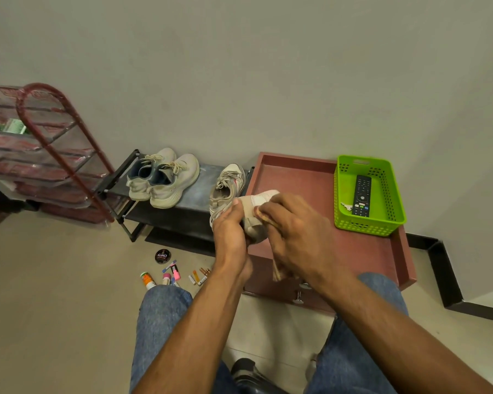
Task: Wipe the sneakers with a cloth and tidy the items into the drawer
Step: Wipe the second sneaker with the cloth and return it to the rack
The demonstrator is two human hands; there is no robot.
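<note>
My left hand [228, 227] grips a white sneaker [261, 201] by its heel end, holding it up over the left edge of the reddish drawer unit [310, 177]. My right hand [293, 226] holds a beige cloth [279, 273] pressed against the sneaker's side; the cloth's loose end hangs below the hand. Its mate, a white sneaker with a red stripe [228, 180], rests on the low black shoe rack [194, 194]. A pair of pale grey sneakers [162, 177] stands further left on the same rack. Drawer knobs [299, 297] show at the unit's front.
A green basket [384, 220] with a black remote [362, 196] sits on the drawer unit at right. A shoe-polish tin [162, 256], tubes and small sticks [172, 275] lie on the floor. A red-framed covered rack [40, 155] stands at left. My knees are below.
</note>
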